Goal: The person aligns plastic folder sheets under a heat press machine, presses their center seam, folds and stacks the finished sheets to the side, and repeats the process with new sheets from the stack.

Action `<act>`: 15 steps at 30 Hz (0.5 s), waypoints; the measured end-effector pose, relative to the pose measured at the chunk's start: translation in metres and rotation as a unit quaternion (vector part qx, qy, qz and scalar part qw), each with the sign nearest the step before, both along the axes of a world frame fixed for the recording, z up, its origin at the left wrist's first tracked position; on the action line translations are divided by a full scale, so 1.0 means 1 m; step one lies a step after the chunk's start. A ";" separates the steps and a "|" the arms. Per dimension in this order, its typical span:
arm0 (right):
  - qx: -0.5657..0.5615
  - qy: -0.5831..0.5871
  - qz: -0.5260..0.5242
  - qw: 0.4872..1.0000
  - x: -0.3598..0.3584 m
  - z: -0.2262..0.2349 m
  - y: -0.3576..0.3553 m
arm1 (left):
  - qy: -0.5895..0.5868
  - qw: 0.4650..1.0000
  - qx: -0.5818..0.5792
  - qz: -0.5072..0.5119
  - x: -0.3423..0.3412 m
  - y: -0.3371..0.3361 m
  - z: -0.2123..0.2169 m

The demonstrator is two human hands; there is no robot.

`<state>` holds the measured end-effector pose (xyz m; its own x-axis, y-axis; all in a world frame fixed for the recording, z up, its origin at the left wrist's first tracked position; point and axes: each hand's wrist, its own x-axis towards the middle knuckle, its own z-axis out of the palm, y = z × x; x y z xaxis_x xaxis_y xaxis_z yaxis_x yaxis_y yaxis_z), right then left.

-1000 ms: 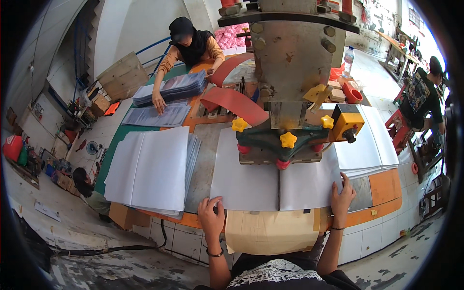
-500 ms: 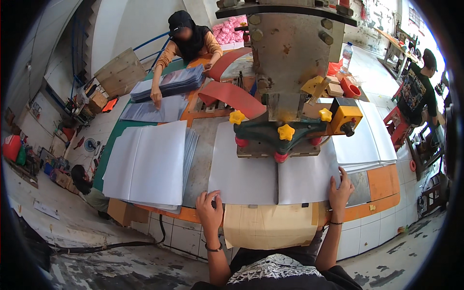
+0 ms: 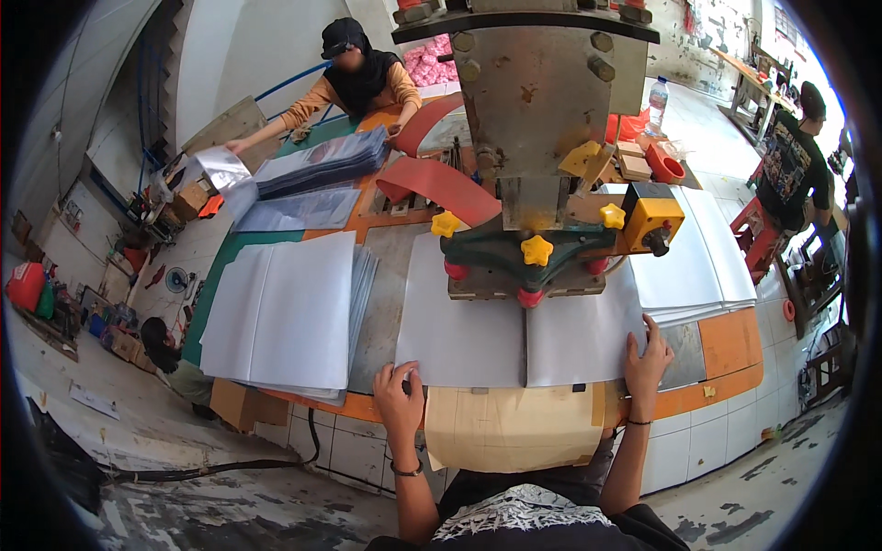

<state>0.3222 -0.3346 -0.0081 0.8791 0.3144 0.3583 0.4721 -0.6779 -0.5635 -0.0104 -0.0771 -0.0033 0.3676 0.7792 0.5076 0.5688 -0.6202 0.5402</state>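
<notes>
A wide white sheet with a dark crease down its middle lies flat beneath the press head. At its near left corner my left hand has its fingers curled in against the edge. My right hand grips the right edge, its thumb on the near side and fingertips further up. The press head carries yellow star knobs and hangs over the sheet's far part, which it hides. Tan card juts from the table edge between my forearms.
White sheets are piled left and right of the press. Beyond the left pile, a co-worker handles clear plastic sheets. A red strip curves behind the press; a yellow switch box sits at its right.
The co-worker's hand has swung out to the left, lifting the end of a clear sheet. My hands stay on the white sheet's edges. The view has shifted slightly.
</notes>
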 end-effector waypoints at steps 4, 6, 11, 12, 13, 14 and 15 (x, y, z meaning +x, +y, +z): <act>0.005 0.003 0.006 1.000 0.000 -0.002 0.000 | -0.001 1.000 0.004 -0.001 -0.002 0.002 -0.006; 0.017 -0.010 0.010 1.000 0.000 -0.003 0.000 | 0.005 1.000 0.008 -0.001 -0.002 0.003 -0.009; 0.013 -0.014 0.004 1.000 0.001 -0.001 0.000 | 0.010 1.000 -0.016 0.010 0.000 0.000 -0.004; 0.010 -0.016 0.005 1.000 0.001 -0.002 -0.001 | 0.012 1.000 -0.017 0.020 0.000 -0.001 -0.003; 0.008 -0.017 0.004 1.000 0.000 -0.003 0.000 | 0.011 1.000 -0.018 0.019 0.000 -0.001 -0.002; 0.010 -0.020 0.006 1.000 0.000 -0.003 0.001 | 0.013 0.999 -0.024 0.024 -0.001 -0.002 -0.002; 0.012 -0.022 0.009 1.000 0.000 -0.003 0.001 | 0.016 0.999 -0.031 0.030 0.000 -0.002 -0.002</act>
